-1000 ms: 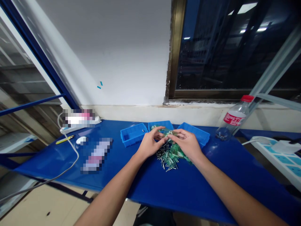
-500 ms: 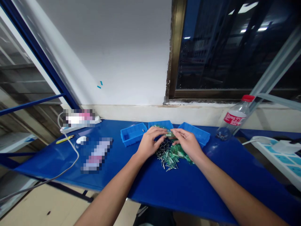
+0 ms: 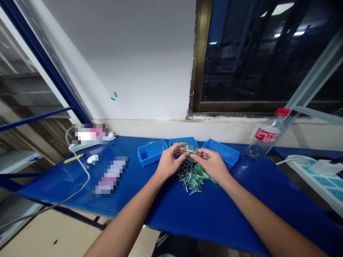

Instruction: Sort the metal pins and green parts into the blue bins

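My left hand (image 3: 170, 161) and my right hand (image 3: 213, 166) meet over a pile on the table, thumbs towards each other. Both are closed on the edges of a clear greenish plastic piece (image 3: 192, 150), whose exact kind I cannot make out. Just below it lies a heap of thin metal pins (image 3: 184, 175), some with dark ends. Mixed in at the right side are green see-through pieces (image 3: 199, 173). Behind my hands stands the middle blue bin (image 3: 183, 140), largely hidden by them.
A left blue bin (image 3: 147, 156) and a right blue bin (image 3: 227, 151) flank the middle one. To the right stands a plastic bottle (image 3: 268, 135) with a red cap; a power strip (image 3: 313, 178) lies beyond. A yellow-handled tool (image 3: 74, 159), white mouse (image 3: 93, 159) and cable are left.
My right hand has shifted slightly left, its thumb now on the near side of the plastic piece. The piece sits a bit higher between both hands. The pile looks much the same.
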`<state>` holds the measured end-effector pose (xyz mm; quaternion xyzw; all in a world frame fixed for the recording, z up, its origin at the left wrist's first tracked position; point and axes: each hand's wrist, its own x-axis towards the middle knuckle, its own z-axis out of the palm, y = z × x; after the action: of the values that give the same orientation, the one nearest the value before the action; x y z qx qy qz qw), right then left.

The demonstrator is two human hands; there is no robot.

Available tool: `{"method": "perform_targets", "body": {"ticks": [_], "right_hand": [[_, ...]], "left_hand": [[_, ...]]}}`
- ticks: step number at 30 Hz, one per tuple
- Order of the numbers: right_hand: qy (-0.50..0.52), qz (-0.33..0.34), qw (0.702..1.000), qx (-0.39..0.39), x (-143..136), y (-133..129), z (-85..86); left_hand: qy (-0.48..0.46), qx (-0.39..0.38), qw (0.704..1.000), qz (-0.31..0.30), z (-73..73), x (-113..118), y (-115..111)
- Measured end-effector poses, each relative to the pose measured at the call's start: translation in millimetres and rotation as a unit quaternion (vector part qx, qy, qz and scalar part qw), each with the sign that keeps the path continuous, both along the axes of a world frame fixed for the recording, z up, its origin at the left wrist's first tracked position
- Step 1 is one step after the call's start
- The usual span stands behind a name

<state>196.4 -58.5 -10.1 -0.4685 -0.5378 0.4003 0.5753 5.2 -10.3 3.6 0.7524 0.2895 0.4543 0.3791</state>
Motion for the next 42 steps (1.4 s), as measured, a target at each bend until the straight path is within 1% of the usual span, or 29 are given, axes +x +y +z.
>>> {"method": "perform_targets", "body": {"ticks": [2,4,7,9,12,15,17,20,22,25,27,30,33,35,38,40,42], "right_hand": [[0.001,-0.011,1.000,-0.008,-0.3,-0.9,2.5],[-0.005,-0.022,1.000,-0.005,-0.1,-1.7,4.1],[-0.023,-0.036,0.999,0.016,1.3,-1.6,2.2],[-0.036,-0.043,0.998,0.027,2.5,-0.4,-1.6],[-0.060,-0.043,0.996,0.041,3.4,1.3,-7.4],[-0.104,-0.049,0.992,0.058,3.3,0.5,-8.6],[-0.151,-0.058,0.984,0.070,3.3,-1.5,-6.3],[-0.251,-0.066,0.959,0.114,3.5,-5.2,-1.5],[-0.328,-0.060,0.929,0.160,3.8,-7.0,0.3],[-0.419,-0.028,0.883,0.208,4.5,-7.9,-0.4],[-0.451,-0.011,0.865,0.221,5.4,-7.2,-2.1],[-0.476,0.003,0.849,0.230,7.0,-4.4,-4.5],[-0.503,0.020,0.834,0.226,7.3,-0.5,-6.2],[-0.536,0.020,0.817,0.214,6.3,1.7,-6.6],[-0.587,0.004,0.786,0.192,3.9,3.5,-6.3],[-0.602,-0.002,0.775,0.189,2.9,4.2,-6.1],[-0.604,-0.004,0.774,0.192,2.7,4.6,-6.2]], "left_hand": [[-0.014,-0.012,1.000,-0.010,1.0,-1.2,0.5],[-0.012,-0.005,1.000,0.012,3.6,-5.3,2.4],[-0.004,0.033,0.995,0.098,9.5,-15.5,7.8],[0.018,0.070,0.984,0.164,13.3,-22.5,12.3],[0.054,0.118,0.966,0.226,16.4,-28.1,19.5],[0.117,0.176,0.946,0.245,16.3,-25.3,27.0],[0.184,0.220,0.929,0.236,14.9,-19.8,31.3],[0.284,0.256,0.902,0.199,11.3,-10.7,34.5],[0.334,0.259,0.885,0.193,8.5,-6.1,33.6],[0.367,0.265,0.867,0.208,5.7,-2.9,29.9],[0.371,0.269,0.863,0.212,5.2,-2.7,27.5],[0.363,0.262,0.870,0.209,5.7,-3.3,24.7],[0.315,0.262,0.891,0.196,6.7,-3.3,20.3],[0.262,0.257,0.915,0.166,7.4,-2.4,15.0],[0.193,0.237,0.947,0.098,8.2,0.2,5.2],[0.167,0.228,0.957,0.069,8.2,1.8,-0.1],[0.156,0.219,0.962,0.057,7.6,2.7,-3.0]]}}
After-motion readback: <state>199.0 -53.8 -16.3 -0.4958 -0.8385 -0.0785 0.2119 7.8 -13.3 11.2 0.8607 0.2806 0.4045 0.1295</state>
